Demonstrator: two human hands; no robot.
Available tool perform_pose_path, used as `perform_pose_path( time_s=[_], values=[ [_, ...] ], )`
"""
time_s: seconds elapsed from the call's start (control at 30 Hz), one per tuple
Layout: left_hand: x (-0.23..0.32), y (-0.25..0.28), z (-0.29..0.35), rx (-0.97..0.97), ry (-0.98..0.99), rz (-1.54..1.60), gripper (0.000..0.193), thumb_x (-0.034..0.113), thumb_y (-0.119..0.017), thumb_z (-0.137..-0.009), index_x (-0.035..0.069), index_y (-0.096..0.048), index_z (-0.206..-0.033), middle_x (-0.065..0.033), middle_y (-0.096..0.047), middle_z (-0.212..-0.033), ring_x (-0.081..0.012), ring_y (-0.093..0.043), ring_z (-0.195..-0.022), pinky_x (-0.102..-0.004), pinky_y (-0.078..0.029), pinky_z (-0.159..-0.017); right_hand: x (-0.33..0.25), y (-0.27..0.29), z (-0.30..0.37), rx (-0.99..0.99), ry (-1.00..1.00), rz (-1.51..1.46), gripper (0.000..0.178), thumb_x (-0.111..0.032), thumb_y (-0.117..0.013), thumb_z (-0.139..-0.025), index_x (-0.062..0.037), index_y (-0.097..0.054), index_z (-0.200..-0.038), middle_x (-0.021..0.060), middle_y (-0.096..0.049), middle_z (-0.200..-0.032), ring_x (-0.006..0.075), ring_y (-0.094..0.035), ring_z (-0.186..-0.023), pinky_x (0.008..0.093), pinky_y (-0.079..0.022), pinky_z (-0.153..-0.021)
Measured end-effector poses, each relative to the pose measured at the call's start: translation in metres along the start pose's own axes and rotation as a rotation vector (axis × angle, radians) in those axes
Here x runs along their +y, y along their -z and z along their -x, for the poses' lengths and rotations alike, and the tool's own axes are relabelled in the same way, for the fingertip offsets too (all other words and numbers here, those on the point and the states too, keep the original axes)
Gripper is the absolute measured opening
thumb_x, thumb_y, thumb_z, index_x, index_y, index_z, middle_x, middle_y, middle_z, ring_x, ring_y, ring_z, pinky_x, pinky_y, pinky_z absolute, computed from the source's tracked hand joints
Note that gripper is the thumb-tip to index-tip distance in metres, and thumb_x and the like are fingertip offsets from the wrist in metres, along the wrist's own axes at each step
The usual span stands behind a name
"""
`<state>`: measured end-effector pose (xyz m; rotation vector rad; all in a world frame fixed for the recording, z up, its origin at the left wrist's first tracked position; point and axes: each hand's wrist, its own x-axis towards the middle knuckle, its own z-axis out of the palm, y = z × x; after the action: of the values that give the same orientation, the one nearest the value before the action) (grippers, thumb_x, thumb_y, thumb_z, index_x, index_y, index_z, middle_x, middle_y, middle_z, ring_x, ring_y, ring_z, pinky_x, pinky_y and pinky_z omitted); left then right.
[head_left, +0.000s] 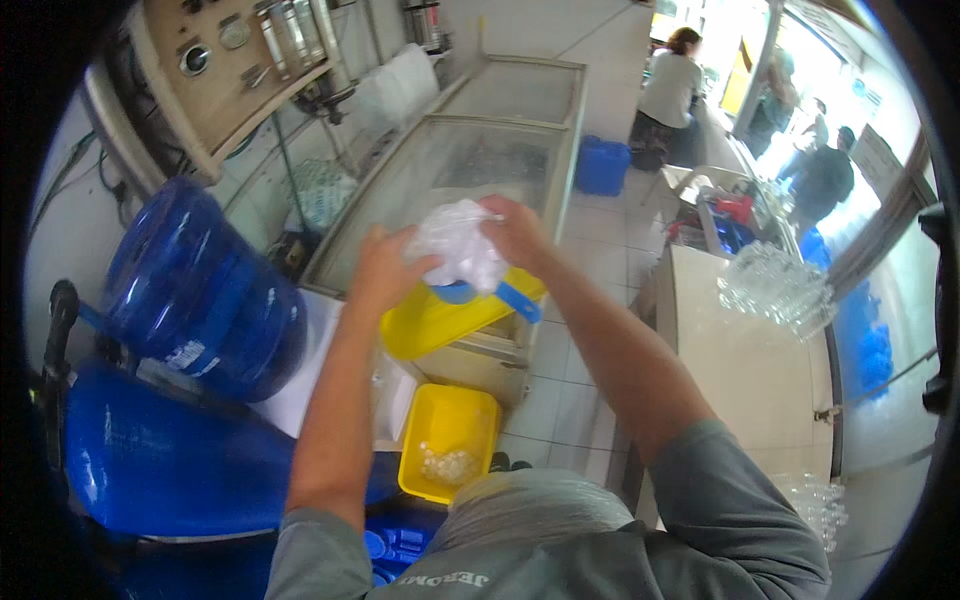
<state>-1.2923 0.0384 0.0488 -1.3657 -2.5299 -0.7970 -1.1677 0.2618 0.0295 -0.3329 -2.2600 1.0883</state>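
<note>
Reaches both arms inward from four and seven o'clock. Pinches a white plastic bag [458,243], just off centre toward twelve o'clock, between thumbs and fingers, with left hand [390,265] at its nine o'clock and right hand [517,234] at its two o'clock. Holds it above a blue scoop [518,301] and yellow tray [420,325].

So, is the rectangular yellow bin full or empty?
The yellow bin is neither, just partly filled: small whitish pieces lie toward its near end, while bare yellow bottom shows beyond them.
</note>
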Motion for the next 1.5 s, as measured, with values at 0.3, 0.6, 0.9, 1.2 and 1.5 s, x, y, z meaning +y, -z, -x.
perform_pose_path(
  time_s=[0.3,0.6,0.9,1.2,1.5],
  values=[
    [-0.019,-0.056,-0.041,0.259,0.02,0.221,0.039,0.036,-0.079,-0.089,0.0,-0.07,-0.101,-0.0267,-0.056,-0.102,-0.0442,-0.057,-0.099,-0.0493,-0.048,-0.092,-0.018,-0.016,-0.034,-0.035,-0.093,-0.026,0.037,-0.013,-0.063,-0.091,-0.0022,-0.072,-0.125,0.0258,-0.074,-0.113,0.0385,-0.073,-0.104,0.0418,-0.056,-0.094],
    [-0.001,-0.026,-0.06,0.202,0.103,0.314,0.035,0.032,-0.064,-0.099,-0.003,-0.067,-0.094,-0.0299,-0.066,-0.105,-0.0493,-0.062,-0.102,-0.0543,-0.048,-0.088,-0.034,0.022,-0.084,-0.333,-0.149,-0.026,0.035,-0.017,-0.066,-0.095,-0.0014,-0.074,-0.125,0.0108,-0.077,-0.101,0.0187,-0.071,-0.088,0.0349,-0.056,-0.082],
    [0.002,-0.073,-0.057,0.368,0.261,0.325,0.032,0.029,-0.058,-0.102,-0.001,-0.062,-0.092,-0.0316,-0.066,-0.092,-0.0546,-0.062,-0.091,-0.059,-0.048,-0.079,-0.002,-0.028,-0.052,-0.255,0.224,0.306,0.073,-0.041,-0.079,-0.079,-0.0073,-0.061,-0.141,0.0268,-0.067,-0.13,0.0448,-0.065,-0.119,0.0504,-0.052,-0.104],
    [-0.009,-0.1,-0.047,0.445,0.181,0.142,0.018,0.018,-0.065,-0.094,0.002,-0.06,-0.088,-0.028,-0.065,-0.082,-0.0513,-0.063,-0.079,-0.0572,-0.049,-0.069,-0.02,-0.05,-0.034,-0.142,-0.037,0.464,0.049,-0.035,-0.074,-0.081,-0.007,-0.067,-0.121,0.0217,-0.072,-0.115,0.0475,-0.069,-0.108,0.0577,-0.056,-0.091],
    [-0.023,-0.084,-0.052,0.352,0.156,0.232,0.022,0.019,-0.07,-0.092,0.0,-0.059,-0.088,-0.027,-0.066,-0.081,-0.0512,-0.064,-0.08,-0.0562,-0.05,-0.069,-0.006,-0.054,-0.044,-0.095,-0.135,0.424,0.044,-0.027,-0.072,-0.078,-0.0055,-0.071,-0.116,0.0234,-0.076,-0.105,0.0447,-0.072,-0.102,0.0543,-0.057,-0.09]
  ],
)
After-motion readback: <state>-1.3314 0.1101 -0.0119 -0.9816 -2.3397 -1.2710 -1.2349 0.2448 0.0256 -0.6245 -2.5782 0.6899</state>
